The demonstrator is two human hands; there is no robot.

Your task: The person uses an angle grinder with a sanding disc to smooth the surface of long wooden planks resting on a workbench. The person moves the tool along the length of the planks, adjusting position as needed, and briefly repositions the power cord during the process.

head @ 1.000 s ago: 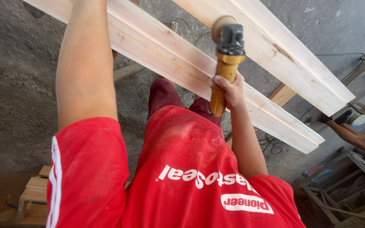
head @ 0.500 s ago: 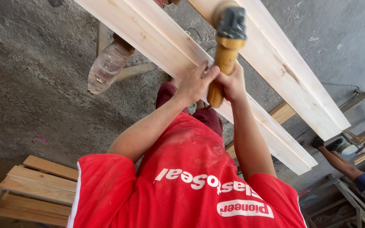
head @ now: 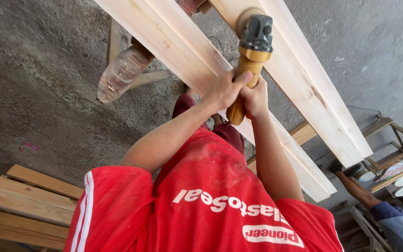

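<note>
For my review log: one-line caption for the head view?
Both hands, left hand and right hand, grip a yellow sander on pale planks.

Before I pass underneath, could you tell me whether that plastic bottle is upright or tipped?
Tipped: the plastic bottle slants under the planks, one end low toward the floor.

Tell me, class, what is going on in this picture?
A person in a red shirt holds a yellow angle grinder with both hands, left hand and right hand wrapped round its handle. Its grey head rests on the farther of two pale wooden planks. A plastic bottle lies below, and wooden slats sit on the concrete floor.
</note>
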